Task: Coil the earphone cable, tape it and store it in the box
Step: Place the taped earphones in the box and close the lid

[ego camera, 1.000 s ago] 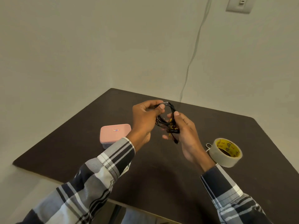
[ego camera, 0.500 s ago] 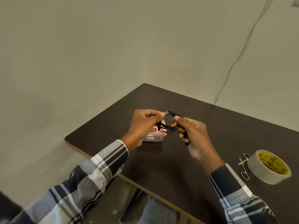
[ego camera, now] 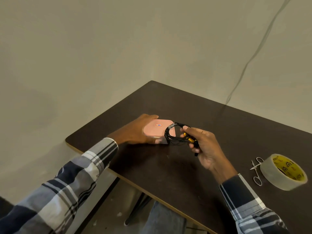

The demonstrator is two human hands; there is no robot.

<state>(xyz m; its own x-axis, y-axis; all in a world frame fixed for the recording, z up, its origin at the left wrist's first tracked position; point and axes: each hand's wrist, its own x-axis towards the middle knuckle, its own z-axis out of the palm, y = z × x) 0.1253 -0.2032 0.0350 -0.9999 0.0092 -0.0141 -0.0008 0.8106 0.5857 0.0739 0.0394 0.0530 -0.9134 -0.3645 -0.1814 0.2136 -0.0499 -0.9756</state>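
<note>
Left hand (ego camera: 135, 130) has dropped to grip the pink box (ego camera: 157, 129) on the dark table (ego camera: 168, 166); right hand (ego camera: 205, 147) fingers pinch the coiled earphone cable (ego camera: 170, 134).

Both arms wear a long-sleeved plaid shirt: broad blocks of navy, grey and white, crossed by thin dark stripes. The left sleeve (ego camera: 70, 186) ends in a buttoned-looking cuff (the fastening itself is too blurred to make out) with bold black and white bars. The right sleeve (ego camera: 248, 206) shows finer white lines on navy. Both hands are bare, without rings or a watch.
</note>
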